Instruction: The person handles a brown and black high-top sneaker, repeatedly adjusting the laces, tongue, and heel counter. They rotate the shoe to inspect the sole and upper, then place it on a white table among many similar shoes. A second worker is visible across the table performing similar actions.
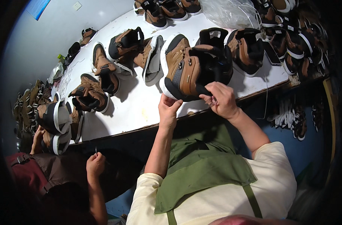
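Brown shoe [188, 73] | toe pointing away, heel near | long axis near-to-far

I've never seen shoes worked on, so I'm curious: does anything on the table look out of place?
Perhaps the dark phone beside boots near the edge of the table: it looks odd amid mostly footwear.

No lettering can be read.
A white label [215, 34] sits on a black shoe tongue [206, 38] just beyond the held brown boot [188, 69], whose side bears a small pale tag [188, 79]; a blue sheet [38, 8] hangs on the wall [77, 22]. Each is too small or blurred.
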